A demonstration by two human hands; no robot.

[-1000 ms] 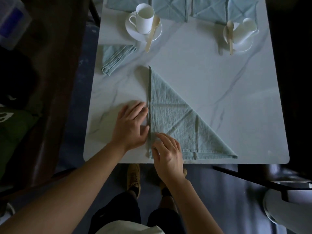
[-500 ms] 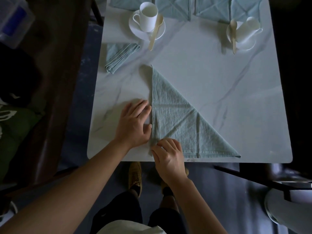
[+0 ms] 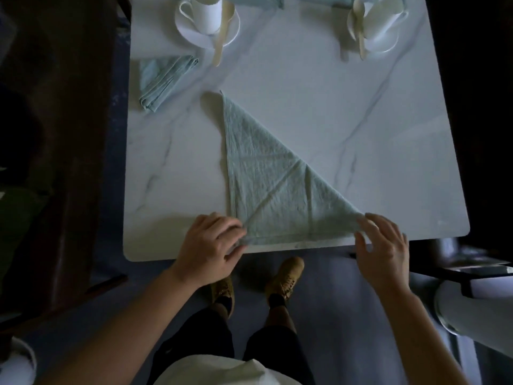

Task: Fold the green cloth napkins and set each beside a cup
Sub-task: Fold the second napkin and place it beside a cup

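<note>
At the near edge of the table [image 3: 305, 93] lies the triangle napkin [image 3: 272, 190], folded once, bottom hem running right along the lip, far tip pointing up toward the cups. Left hand [image 3: 211, 243] is on the near-left corner, fingers curled over it, thumb under the hem, so it grips the cloth. Right hand [image 3: 385, 245] is at the near-right tip, fingers spread and mostly straight, forefinger and thumb just touching the point; no firm pinch as far as I can see.

Risks, my read:
- Hem sits so close to the edge that any pull toward the body likely drags the cloth off the table.
- Right side is only lightly touched, so lifting that tip for the next fold could let the two layers slide and the edges go uneven.
- A fast swing toward the far tip could shove the whole triangle instead of folding it.

Finished napkin [image 3: 163, 79] lies beside the left cup [image 3: 205, 12]. Right cup [image 3: 385, 15] has none beside it yet.
</note>
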